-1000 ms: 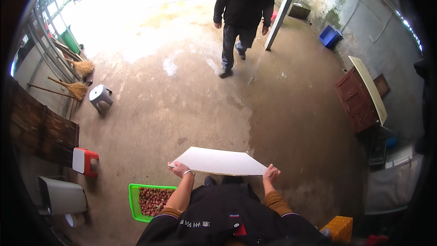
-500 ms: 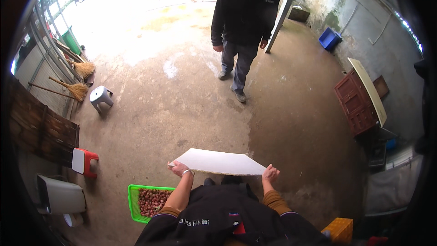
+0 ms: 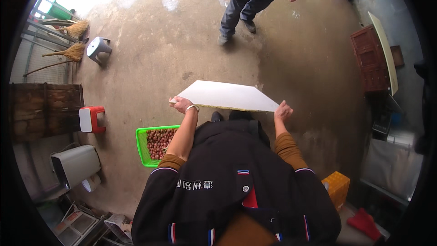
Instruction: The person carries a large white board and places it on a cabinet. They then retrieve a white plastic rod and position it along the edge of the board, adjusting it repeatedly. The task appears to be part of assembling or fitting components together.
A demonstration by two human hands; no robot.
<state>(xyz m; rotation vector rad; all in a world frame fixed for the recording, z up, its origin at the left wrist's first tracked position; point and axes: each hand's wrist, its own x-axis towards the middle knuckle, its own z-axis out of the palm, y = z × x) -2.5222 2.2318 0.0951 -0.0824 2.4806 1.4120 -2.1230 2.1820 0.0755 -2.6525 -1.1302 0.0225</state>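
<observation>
A flat white board (image 3: 230,94) with slanted ends stretches across in front of my body, its near edge rough and yellowish. My left hand (image 3: 183,104) is closed around its left end, and a pale bangle circles that wrist. At the opposite end, my right hand (image 3: 283,110) grips the corner, fingers curled. Below my left forearm, which covers part of it, a bright green plastic basket (image 3: 142,148) stands on the floor. Small reddish-brown round produce (image 3: 159,142) lies in it; the exact kind is hard to make out.
Ahead stands another person (image 3: 248,7) in dark clothes, hands hanging down. Along the left are a grey stool (image 3: 98,49), straw brooms (image 3: 73,52), a red-and-white stool (image 3: 92,119) and a grey bin (image 3: 77,165). A brown cabinet (image 3: 368,59) and a yellow crate (image 3: 337,189) are at right.
My view has tipped downward, so the surroundings sit higher in the picture. The other person has stepped nearer. Both hands still hold the board.
</observation>
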